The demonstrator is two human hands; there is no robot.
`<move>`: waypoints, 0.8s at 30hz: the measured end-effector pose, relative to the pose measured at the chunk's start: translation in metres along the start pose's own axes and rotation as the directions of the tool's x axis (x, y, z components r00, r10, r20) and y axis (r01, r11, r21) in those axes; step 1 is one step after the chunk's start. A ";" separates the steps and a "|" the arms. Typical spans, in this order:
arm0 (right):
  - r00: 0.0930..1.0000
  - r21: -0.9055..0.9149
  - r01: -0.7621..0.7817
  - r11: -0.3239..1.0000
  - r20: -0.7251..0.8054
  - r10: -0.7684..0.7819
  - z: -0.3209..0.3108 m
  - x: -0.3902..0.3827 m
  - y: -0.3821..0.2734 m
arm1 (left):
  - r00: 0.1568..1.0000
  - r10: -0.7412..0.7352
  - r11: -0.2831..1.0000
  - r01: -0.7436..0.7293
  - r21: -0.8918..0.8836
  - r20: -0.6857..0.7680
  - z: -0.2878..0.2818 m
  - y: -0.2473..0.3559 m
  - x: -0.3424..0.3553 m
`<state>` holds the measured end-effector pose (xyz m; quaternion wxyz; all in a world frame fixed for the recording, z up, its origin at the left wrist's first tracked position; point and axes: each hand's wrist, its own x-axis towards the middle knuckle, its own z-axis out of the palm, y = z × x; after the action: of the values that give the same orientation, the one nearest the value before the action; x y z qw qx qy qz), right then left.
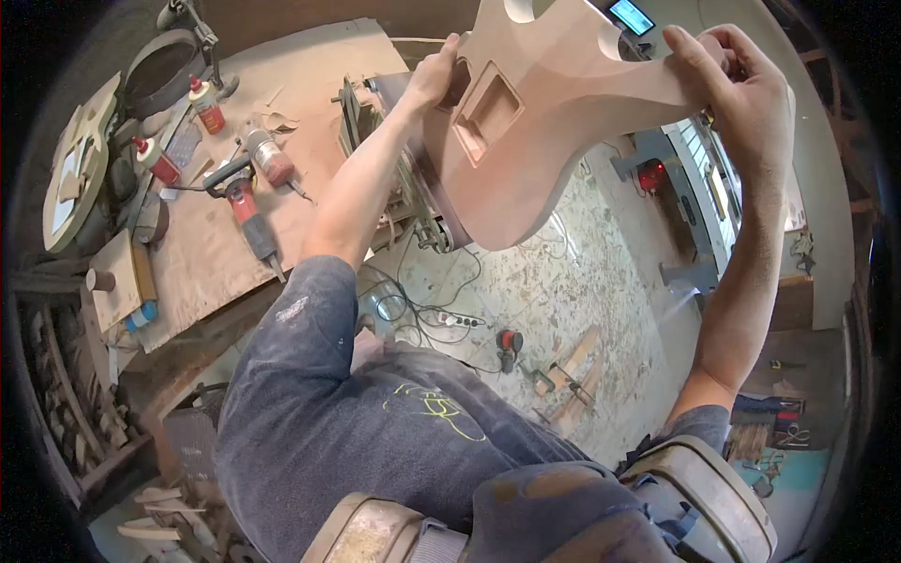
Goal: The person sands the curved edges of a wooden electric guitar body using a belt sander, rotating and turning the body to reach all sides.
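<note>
While both bare hands hold it up in the head view, a pinkish-brown, smoothly carved wooden guitar body [554, 122] lies between them. The left hand [432, 77] is clamped on the left edge of the guitar body, beside a dark cavity; its fingers mostly pass out of sight, so I cannot tell how they spread. The right hand [755, 94] is closed around the narrow projecting end at the guitar body's right, that end lying between the raised thumb and the curled fingers.

Left of the guitar body, two red-and-white plastic bottles with red caps [210, 114] bear labels too small to read. Nearer it on that side is a red-and-black handheld power tool [249, 216], its markings unclear. Below the guitar body, a dark blue-grey cloth garment [310, 450] carries a yellow outlined print [436, 418]. Above its right side, a small rectangular screen [631, 16] glows blue, its content illegible.
</note>
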<state>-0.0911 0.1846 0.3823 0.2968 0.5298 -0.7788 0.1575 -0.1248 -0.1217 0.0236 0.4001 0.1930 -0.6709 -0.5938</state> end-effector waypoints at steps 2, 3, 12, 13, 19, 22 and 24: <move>0.995 -0.037 -0.024 0.999 0.093 0.028 -0.001 0.017 0.016 | 1.000 0.004 1.000 -0.004 -0.021 0.028 0.004 0.002 -0.001; 0.982 -0.074 -0.042 0.996 0.183 0.055 -0.004 0.024 0.020 | 0.997 -0.038 0.994 0.045 -0.099 0.067 0.005 0.004 -0.005; 0.997 0.027 -0.022 0.999 0.069 0.020 -0.001 0.063 -0.055 | 0.973 -0.217 0.964 0.201 -0.176 -0.079 0.005 -0.006 -0.029; 0.998 0.006 -0.049 0.999 0.046 0.048 -0.004 0.068 -0.042 | 0.962 -0.273 0.938 0.264 -0.223 -0.009 0.015 0.008 -0.036; 0.991 -0.070 -0.067 0.995 0.114 0.075 0.014 0.100 0.023 | 0.970 -0.134 0.914 0.200 -0.352 0.203 0.062 0.016 -0.127; 0.992 0.056 -0.129 0.990 0.024 0.127 -0.017 0.070 0.042 | 0.943 -0.236 0.903 0.302 -0.305 0.235 0.072 0.077 -0.158; 0.938 0.318 -0.305 0.898 -0.063 0.341 -0.033 0.041 0.039 | 0.979 -0.149 0.948 0.182 -0.262 0.142 0.087 0.079 -0.160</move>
<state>-0.1274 0.1885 0.4365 0.2267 0.4223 -0.8035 0.3531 -0.0771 0.0691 0.0517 0.3304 0.1551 -0.5867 -0.7229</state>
